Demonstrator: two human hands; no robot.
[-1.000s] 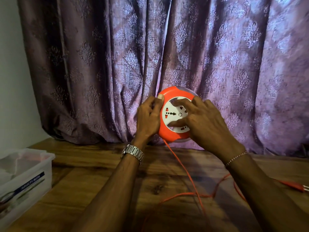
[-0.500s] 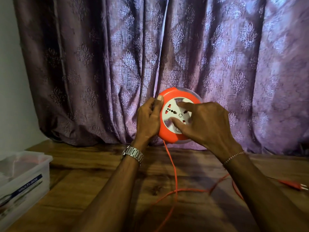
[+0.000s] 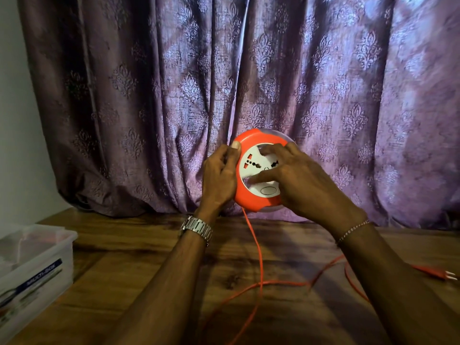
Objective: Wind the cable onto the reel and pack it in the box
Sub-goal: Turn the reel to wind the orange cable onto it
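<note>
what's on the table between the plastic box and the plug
In the head view, between the box and plug lie loose orange cable loops; both forearms cross above.

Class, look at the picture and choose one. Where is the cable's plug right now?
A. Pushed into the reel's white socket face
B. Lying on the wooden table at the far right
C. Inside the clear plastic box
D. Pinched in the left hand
B: the plug lies on the wooden table at the far right, at the end of the orange cable, apart from the reel, the box and both hands.
</note>
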